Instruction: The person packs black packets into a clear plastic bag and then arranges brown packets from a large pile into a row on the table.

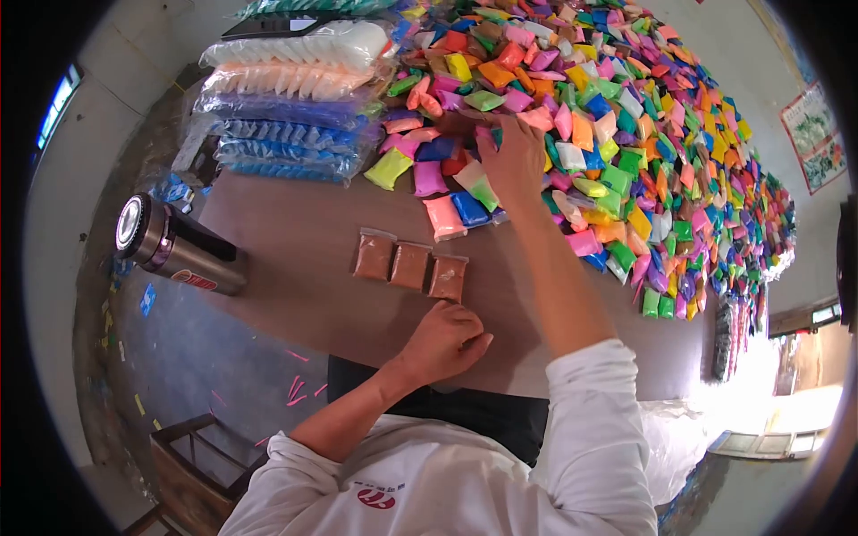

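Three small clear packets of brown clay-like material lie in a row on the brown table: a left packet, a middle packet and a right packet. Just below the right one rests my left hand, fingers curled in and nothing visible in them. My right hand reaches over the near edge of a large heap of colourful packets. Its fingertips are down among the packets and mostly hidden, so I cannot tell whether they grip one. Near that hand lie a salmon packet and a blue packet.
Stacked bags of white, peach, purple and blue packets stand at the back left, with a dark phone-like object on top. A steel thermos is at the table's left edge. A wooden stool stands on the floor at lower left.
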